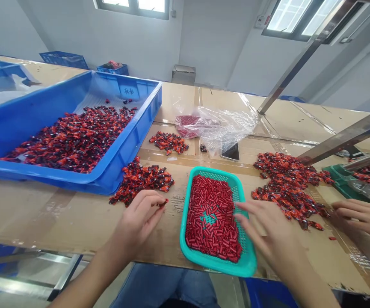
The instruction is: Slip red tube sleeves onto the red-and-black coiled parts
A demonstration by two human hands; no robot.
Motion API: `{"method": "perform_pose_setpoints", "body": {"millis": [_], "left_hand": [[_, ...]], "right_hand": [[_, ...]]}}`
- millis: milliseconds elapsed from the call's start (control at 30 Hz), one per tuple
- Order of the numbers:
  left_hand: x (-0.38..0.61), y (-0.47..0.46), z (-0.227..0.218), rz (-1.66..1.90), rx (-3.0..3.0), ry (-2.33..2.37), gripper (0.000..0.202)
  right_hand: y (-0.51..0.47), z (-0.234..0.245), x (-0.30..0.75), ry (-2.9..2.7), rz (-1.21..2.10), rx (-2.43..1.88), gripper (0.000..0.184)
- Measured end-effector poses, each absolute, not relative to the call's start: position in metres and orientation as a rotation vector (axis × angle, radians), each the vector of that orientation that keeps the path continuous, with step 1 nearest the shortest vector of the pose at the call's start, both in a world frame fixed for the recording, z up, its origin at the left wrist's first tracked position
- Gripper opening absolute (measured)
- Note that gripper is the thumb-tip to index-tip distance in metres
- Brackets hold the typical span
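My left hand (141, 214) pinches a small dark red-and-black part (163, 202) between thumb and fingertips, just left of the basket. My right hand (268, 224) reaches over the right rim of a green plastic basket (183, 233). Its thumb and fingers are apart, and nothing shows between them. Many short red tubes (212, 196) fill the basket, with a patch of its mesh floor showing through. Beside my left hand lies a pile of red-and-black parts (144, 177). Another pile of similar parts (284, 184) spreads to the right of the basket.
A large blue crate (133, 137) of similar parts stands at left. Behind the basket are a small pile (169, 142), a clear plastic bag (226, 124) and a phone (230, 151). Metal posts (341, 139) rise at right, near another person's hand (364, 218).
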State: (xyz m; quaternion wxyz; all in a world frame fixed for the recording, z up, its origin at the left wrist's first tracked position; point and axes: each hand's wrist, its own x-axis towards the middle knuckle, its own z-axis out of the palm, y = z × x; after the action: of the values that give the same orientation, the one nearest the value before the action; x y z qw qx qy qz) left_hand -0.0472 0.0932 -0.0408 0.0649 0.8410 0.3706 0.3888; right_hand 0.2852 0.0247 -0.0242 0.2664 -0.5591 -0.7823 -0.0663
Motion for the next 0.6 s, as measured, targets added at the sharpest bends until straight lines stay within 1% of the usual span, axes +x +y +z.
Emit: {"method": "perform_pose_setpoints", "body": {"millis": [33,67,133,167,233,333,400,500,600], "left_hand": [[-0.045,0.09,-0.037,1.176,2.495,1.086,0.007],[-0.044,0.087,-0.033,1.174,2.46,1.059,0.006],[-0.041,0.08,-0.028,1.162,2.415,1.019,0.007],[-0.04,0.076,-0.027,1.157,2.381,1.004,0.007],[-0.039,0.07,-0.025,1.161,2.265,0.988,0.012],[-0.037,0.06,-0.026,1.183,2.016,0.986,0.026],[-0.035,0.054,-0.026,1.191,1.909,0.996,0.031],[-0.034,0.049,-0.026,1.199,1.878,0.998,0.036],[-0.034,0.047,-0.024,1.173,1.921,0.949,0.036]], "right_hand": [[0.024,-0.019,0.269,-2.214,-0.04,-1.444,0.022],[0.025,-0.015,0.253,-2.316,0.07,-1.418,0.02],[0.03,-0.014,0.23,-2.458,0.187,-1.418,0.021],[0.034,-0.016,0.222,-2.497,0.199,-1.429,0.02],[0.039,-0.02,0.212,-2.526,0.189,-1.443,0.009],[0.043,-0.024,0.21,-2.546,0.18,-1.453,0.014],[0.043,-0.024,0.21,-2.545,0.172,-1.466,0.014],[0.041,-0.024,0.211,-2.542,0.158,-1.487,0.014],[0.041,-0.028,0.21,-2.549,0.15,-1.484,0.014]]}}
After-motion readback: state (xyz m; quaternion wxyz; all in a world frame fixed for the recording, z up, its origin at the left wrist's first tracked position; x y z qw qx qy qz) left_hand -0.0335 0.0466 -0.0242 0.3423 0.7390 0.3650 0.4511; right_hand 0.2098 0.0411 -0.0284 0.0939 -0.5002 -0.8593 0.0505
